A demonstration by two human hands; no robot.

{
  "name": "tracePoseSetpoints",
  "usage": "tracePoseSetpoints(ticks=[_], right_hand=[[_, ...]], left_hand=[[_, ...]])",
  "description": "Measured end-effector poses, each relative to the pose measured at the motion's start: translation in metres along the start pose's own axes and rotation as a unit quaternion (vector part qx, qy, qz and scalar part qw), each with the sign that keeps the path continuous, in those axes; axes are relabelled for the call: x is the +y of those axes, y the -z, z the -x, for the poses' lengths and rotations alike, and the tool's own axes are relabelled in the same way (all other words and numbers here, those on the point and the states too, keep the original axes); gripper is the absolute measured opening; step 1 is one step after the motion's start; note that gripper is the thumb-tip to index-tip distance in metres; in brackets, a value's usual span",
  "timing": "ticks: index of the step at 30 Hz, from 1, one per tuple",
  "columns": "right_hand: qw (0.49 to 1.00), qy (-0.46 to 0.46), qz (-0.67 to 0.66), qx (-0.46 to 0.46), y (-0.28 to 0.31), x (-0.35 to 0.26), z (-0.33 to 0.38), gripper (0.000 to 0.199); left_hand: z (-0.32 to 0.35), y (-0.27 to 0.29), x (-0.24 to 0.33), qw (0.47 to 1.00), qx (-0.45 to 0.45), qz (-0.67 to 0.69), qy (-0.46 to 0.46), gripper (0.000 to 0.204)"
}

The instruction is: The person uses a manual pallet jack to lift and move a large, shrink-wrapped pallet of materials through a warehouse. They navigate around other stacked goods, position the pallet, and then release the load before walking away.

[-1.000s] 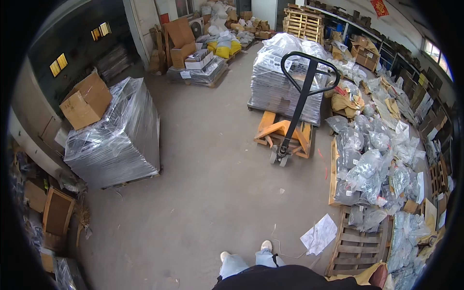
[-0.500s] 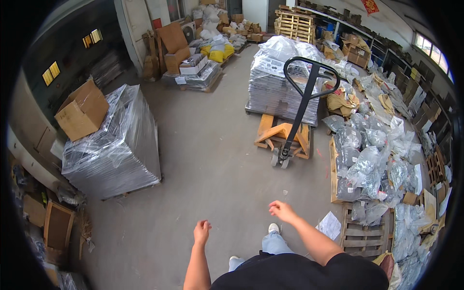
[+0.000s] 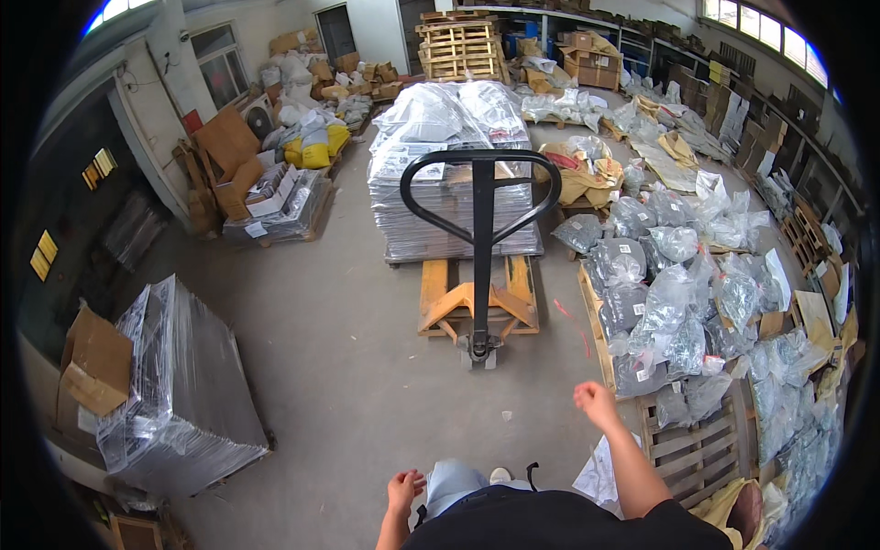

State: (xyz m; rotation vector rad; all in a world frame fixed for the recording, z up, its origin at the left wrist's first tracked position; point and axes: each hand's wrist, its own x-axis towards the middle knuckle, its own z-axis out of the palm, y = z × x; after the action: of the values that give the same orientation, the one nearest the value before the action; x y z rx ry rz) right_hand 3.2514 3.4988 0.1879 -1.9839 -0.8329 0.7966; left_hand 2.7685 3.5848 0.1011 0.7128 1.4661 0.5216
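Observation:
My left hand (image 3: pixel 404 489) hangs low beside my thigh, its fingers loosely bent and holding nothing. Farther forward on the right, my right hand (image 3: pixel 597 405) is lifted over the floor, half curled and bare. Ahead of me stands an orange pallet jack (image 3: pixel 442 306), its black loop handle (image 3: pixel 483 220) rising toward me. Neither hand touches it; the right one is nearer. Its forks run under a wrapped stack of flat grey goods (image 3: pixel 390 215) topped with clear plastic.
Left stands another plastic-wrapped stack (image 3: pixel 197 385) with a cardboard box (image 3: pixel 97 359) on it. Bagged parts (image 3: pixel 674 289) crowd the right side, beside a bare wooden pallet (image 3: pixel 692 449) and papers (image 3: pixel 598 472) on the floor. Wooden pallets (image 3: pixel 461 50) are piled at the back.
I have come closer to the pallet jack and my view has turned right, so the handle is now near the middle. My right hand has shifted right; my left hand sits lower.

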Motion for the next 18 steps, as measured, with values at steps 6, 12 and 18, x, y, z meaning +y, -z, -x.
tracePoseSetpoints(ticks=[6, 12, 18], right_hand=[[0.96, 0.15, -0.138, 0.189, 0.019, -0.216, -0.151, 0.026], [0.861, 0.318, -0.041, 0.395, 0.031, -0.313, -0.264, 0.028], [0.893, 0.232, 0.01, 0.386, 0.025, -0.344, -0.342, 0.04]], left_hand=[[-0.072, -0.092, 0.23, 0.958, -0.01, -0.022, -0.286, 0.024], [-0.114, -0.191, 0.429, 0.869, 0.019, 0.029, -0.494, 0.024], [-0.12, -0.266, 0.559, 0.745, 0.147, -0.045, -0.649, 0.032]])
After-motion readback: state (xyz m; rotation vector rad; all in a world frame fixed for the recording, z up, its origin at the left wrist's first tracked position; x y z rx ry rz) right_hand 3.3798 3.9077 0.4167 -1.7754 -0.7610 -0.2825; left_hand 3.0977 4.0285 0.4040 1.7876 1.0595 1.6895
